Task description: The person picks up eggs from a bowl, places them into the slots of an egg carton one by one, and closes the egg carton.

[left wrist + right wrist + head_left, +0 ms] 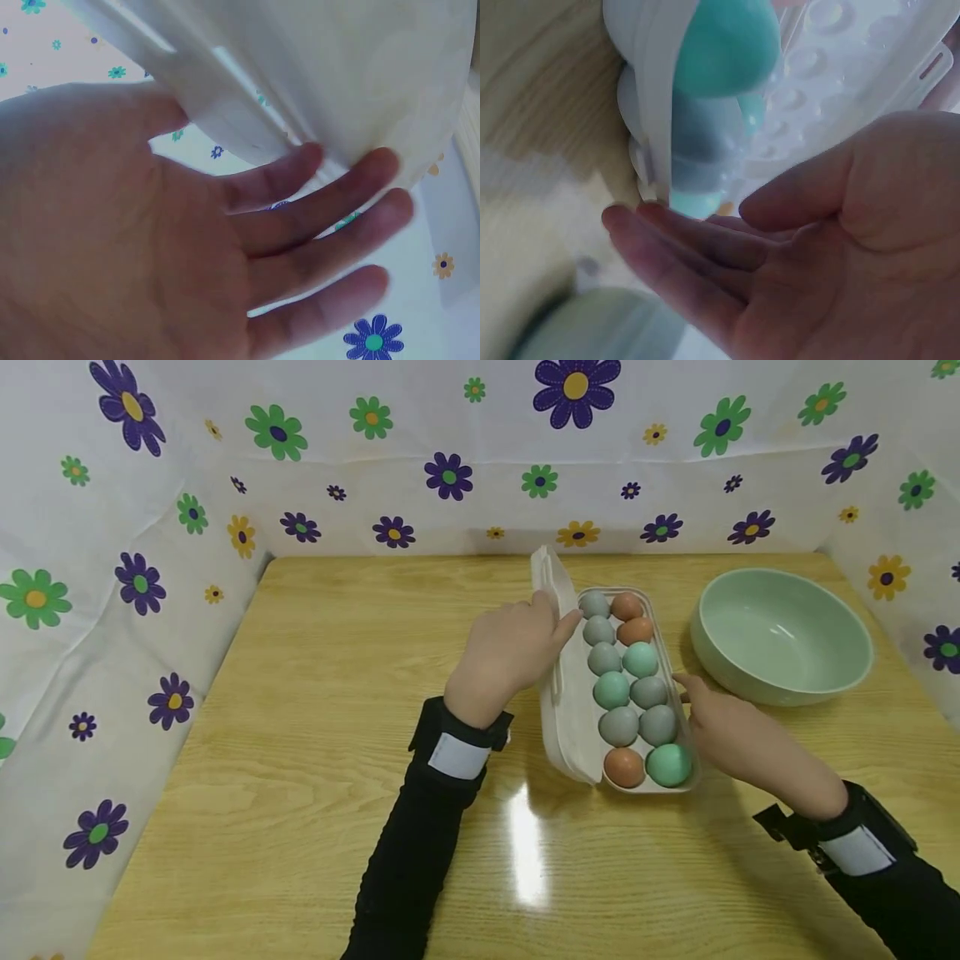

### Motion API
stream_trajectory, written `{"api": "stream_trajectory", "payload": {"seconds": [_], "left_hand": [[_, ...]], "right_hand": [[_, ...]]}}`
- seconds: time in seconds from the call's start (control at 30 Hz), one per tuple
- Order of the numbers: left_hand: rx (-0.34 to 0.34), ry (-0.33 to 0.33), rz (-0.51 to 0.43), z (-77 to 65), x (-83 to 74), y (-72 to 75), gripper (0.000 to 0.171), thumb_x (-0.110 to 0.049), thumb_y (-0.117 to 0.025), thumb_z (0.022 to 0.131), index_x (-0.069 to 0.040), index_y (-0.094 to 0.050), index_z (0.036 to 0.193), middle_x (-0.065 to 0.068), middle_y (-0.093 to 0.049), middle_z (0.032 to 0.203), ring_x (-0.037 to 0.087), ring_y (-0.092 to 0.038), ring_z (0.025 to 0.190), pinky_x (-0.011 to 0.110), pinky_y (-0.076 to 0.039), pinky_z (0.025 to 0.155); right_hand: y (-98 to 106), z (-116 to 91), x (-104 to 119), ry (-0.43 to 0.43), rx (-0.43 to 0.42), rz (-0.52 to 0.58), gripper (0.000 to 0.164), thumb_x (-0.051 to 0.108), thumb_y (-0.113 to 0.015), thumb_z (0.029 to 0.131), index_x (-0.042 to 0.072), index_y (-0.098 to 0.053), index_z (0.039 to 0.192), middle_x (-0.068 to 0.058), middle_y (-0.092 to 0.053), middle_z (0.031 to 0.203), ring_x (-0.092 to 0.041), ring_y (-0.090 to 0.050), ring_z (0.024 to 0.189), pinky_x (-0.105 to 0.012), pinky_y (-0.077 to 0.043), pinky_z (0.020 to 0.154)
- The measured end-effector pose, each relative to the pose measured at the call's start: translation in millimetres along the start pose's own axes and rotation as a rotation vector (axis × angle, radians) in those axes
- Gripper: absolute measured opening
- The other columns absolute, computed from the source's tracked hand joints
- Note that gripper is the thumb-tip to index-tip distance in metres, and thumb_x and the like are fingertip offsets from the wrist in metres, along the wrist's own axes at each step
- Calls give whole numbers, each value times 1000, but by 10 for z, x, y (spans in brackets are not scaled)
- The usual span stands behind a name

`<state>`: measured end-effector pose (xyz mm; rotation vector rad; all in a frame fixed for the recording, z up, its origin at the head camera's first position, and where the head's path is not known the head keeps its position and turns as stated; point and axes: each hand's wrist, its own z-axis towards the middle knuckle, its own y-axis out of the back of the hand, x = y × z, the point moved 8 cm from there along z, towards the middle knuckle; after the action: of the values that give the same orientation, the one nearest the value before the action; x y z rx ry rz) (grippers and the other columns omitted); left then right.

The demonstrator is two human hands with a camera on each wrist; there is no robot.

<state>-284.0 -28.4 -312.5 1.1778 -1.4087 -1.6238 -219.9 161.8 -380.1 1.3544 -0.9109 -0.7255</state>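
A white egg carton (pixel 649 790) lies lengthwise on the table, full of brown (pixel 624 767), green (pixel 669 766) and grey eggs (pixel 618 727) in two rows. Its lid (pixel 572 739) stands raised on the left side. My left hand (pixel 510 647) holds the lid near the far end; in the left wrist view its fingertips (pixel 375 165) touch the outer face while the thumb goes behind the edge. At the carton's right side is my right hand (pixel 727 727). Its extended fingertips (pixel 652 214) meet the rim in the right wrist view, with the thumb off the carton.
A pale green bowl (pixel 780 635) stands on the wooden table (pixel 337 693), right of the carton and just beyond my right hand. A white cloth with printed flowers (pixel 450 410) rises behind the table and along both sides.
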Motion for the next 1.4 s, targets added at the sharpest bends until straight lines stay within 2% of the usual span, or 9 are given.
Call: {"api": "stream_trajectory", "payload": {"seconds": [0.13, 0.2, 0.3, 0.4, 0.5, 0.7, 0.93, 1.17, 1.4], "left_hand": [[-58, -24, -44, 14, -55, 16, 65, -54, -12, 97, -3, -45, 120, 6, -58, 95, 17, -56, 80, 33, -47, 62], [-87, -61, -55, 34, -130, 1, 61, -50, -12, 98, -3, -46, 119, 4, -56, 91, 14, -55, 77, 29, -46, 60], [-107, -160, -9, 61, -321, -42, 47, -38, -17, 101, -5, -48, 111, 1, -52, 83, 11, -51, 72, 27, -45, 58], [-108, -255, 87, 68, -529, -132, 38, -26, -21, 100, -5, -48, 113, 1, -52, 91, 11, -52, 81, 28, -48, 66], [-96, -292, 147, 78, -663, -271, 37, -25, -21, 100, -5, -46, 118, 2, -52, 104, 12, -51, 92, 29, -47, 73], [-28, -256, 136, 105, -792, -583, 54, -44, -22, 99, -8, -31, 139, 5, -37, 140, 21, -45, 116, 38, -41, 92], [97, -216, 187, 95, -885, -919, 68, -58, -14, 95, -15, -13, 148, -1, -12, 154, 35, -28, 129, 48, -36, 97], [143, -206, 178, 119, -969, -1065, 77, -70, -12, 88, -22, -8, 148, -2, 0, 155, 42, -2, 135, 52, -27, 103], [173, -223, 290, 103, -1040, -1172, 84, -75, -16, 84, -21, -9, 148, -2, -4, 155, 46, -1, 134, 59, -31, 96]], "right_hand": [[-58, 61, -103, -144, 52, 217, 45, 7, -28, 95, -12, -22, 135, -31, -54, 115, -39, -54, 104, -50, -46, 83], [-64, 82, -117, -166, 50, 241, 46, 6, -27, 94, -12, -20, 136, -31, -54, 116, -39, -54, 104, -50, -46, 83], [-56, 92, -143, -171, 11, 241, 46, 3, -29, 92, -11, -24, 135, -30, -56, 114, -39, -57, 98, -49, -48, 79], [-47, 84, -192, -160, -27, 259, 44, 2, -31, 91, -11, -29, 133, -29, -58, 110, -37, -59, 92, -49, -49, 75], [-33, 72, -266, -166, -32, 298, 42, 3, -32, 92, -10, -33, 132, -28, -58, 110, -36, -59, 92, -49, -49, 75], [7, 20, -424, -245, -10, 389, 45, 11, -20, 97, -5, -25, 139, -27, -50, 123, -36, -52, 104, -51, -45, 80], [-64, -58, -445, -289, -6, 569, 53, 28, -12, 100, -1, -13, 144, -26, -37, 137, -38, -43, 118, -53, -41, 91], [-110, -29, -460, -312, -37, 482, 65, 46, -18, 100, -4, -21, 141, -30, -36, 136, -44, -36, 121, -59, -31, 97], [-214, 54, -442, -318, -23, 433, 73, 49, -28, 98, -10, -18, 140, -34, -30, 137, -46, -36, 120, -59, -34, 95]]}}
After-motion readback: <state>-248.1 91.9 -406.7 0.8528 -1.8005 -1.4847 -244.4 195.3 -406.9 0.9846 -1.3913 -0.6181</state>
